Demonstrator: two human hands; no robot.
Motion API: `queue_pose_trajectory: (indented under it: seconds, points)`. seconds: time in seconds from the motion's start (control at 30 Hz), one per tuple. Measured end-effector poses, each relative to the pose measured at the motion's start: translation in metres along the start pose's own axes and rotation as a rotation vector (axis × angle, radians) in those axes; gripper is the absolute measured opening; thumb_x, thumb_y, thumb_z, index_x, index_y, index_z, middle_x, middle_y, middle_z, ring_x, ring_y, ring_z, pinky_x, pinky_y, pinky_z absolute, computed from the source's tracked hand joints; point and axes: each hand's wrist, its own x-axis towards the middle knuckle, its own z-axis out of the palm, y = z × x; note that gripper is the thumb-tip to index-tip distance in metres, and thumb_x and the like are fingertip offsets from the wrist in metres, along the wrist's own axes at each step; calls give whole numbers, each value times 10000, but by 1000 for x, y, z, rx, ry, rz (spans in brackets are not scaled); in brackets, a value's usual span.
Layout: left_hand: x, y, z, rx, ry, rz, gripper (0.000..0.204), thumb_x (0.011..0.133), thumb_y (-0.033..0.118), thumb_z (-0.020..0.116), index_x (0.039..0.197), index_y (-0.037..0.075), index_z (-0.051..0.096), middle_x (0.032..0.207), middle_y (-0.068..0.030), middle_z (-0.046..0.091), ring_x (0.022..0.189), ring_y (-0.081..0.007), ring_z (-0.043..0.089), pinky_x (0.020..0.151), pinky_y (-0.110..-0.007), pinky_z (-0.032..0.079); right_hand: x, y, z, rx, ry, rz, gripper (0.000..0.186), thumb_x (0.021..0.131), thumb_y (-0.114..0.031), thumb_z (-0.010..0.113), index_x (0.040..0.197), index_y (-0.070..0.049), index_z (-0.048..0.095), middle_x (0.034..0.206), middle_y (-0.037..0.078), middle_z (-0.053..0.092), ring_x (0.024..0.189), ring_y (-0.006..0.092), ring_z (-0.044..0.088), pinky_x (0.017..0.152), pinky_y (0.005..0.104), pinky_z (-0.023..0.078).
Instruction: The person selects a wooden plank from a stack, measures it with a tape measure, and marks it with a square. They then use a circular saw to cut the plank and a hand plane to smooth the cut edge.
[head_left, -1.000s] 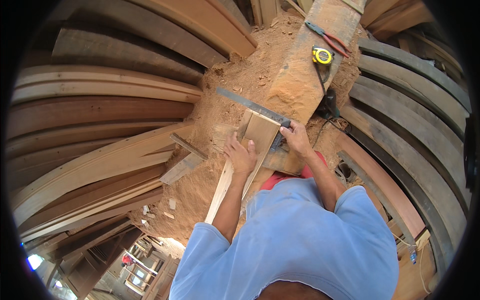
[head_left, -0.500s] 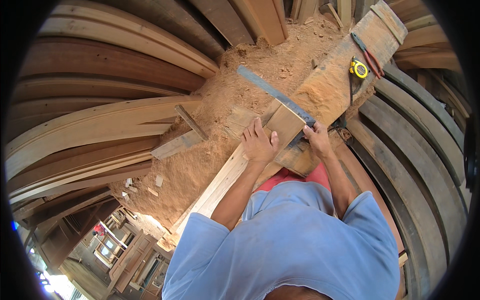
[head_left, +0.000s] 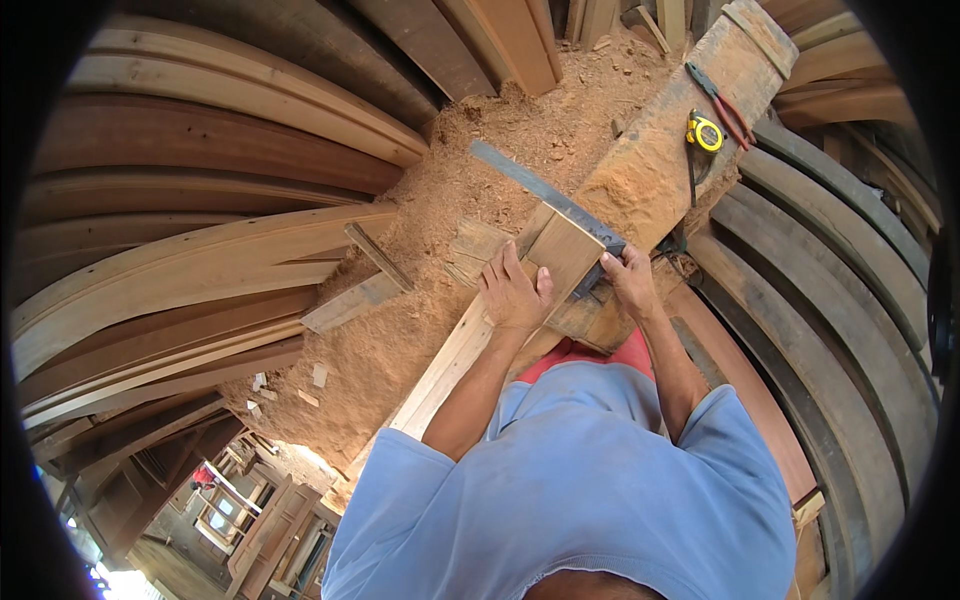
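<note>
A wooden board (head_left: 562,258) lies slantwise in front of me, its squared end pointing up and right. Against that end rests a carpenter's square (head_left: 530,183), its long metal blade reaching out to the upper left. My right hand (head_left: 628,277) grips the square's dark stock at the board's near corner, thumb and fingers closed. On top of the board, a little left of the square, my left hand (head_left: 514,292) lies with its fingers spread. The underside of the square's stock is partly hidden by the board and my right hand.
A sawdust-covered plank (head_left: 645,165) carries a yellow tape measure (head_left: 704,133) and red-handled pliers (head_left: 722,107). Stacked boards (head_left: 215,150) line the left, and more long planks (head_left: 810,270) curve along the right. Sawdust (head_left: 370,350) and wood scraps cover the ground.
My view has shifted slightly, so the surroundings sit a little further left. Both hands keep their places on the board and the square, with hardly any movement.
</note>
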Motion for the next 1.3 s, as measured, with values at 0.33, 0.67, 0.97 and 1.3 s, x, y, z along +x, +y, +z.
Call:
queue_pose_trajectory:
  seconds: [0.33,0.67,0.97,1.3]
  points:
    - [1,2,2,24,16,15,768,859,331,659,1459,-19,332,1379,-250,489,1175,-430,496,987,-578,374,3,2,-2,-33,-5,9,185,971,-79,621,1124,14,667,891,-28,619,748,58,511,692,242,451]
    - [0,2,3,14,35,21,760,858,331,657,1452,-22,341,1368,-251,496,1161,-431,502,972,-580,373,2,-2,-2,-117,-3,-2,182,975,-80,624,1120,21,666,903,-10,640,760,66,549,697,247,471]
    - [1,15,-28,-237,58,141,818,809,293,741,1470,-4,361,1519,-278,353,1353,-454,342,1099,-588,296,-37,-33,9,-94,99,-138,192,938,-84,686,1094,9,624,959,18,658,815,66,596,753,250,514]
    - [-28,27,-73,-819,-221,37,477,814,87,777,1268,62,632,1167,-152,634,1076,-305,630,909,-400,530,-94,-65,73,-334,-172,-279,371,839,-131,804,1070,-29,533,890,73,626,802,149,636,726,310,536]
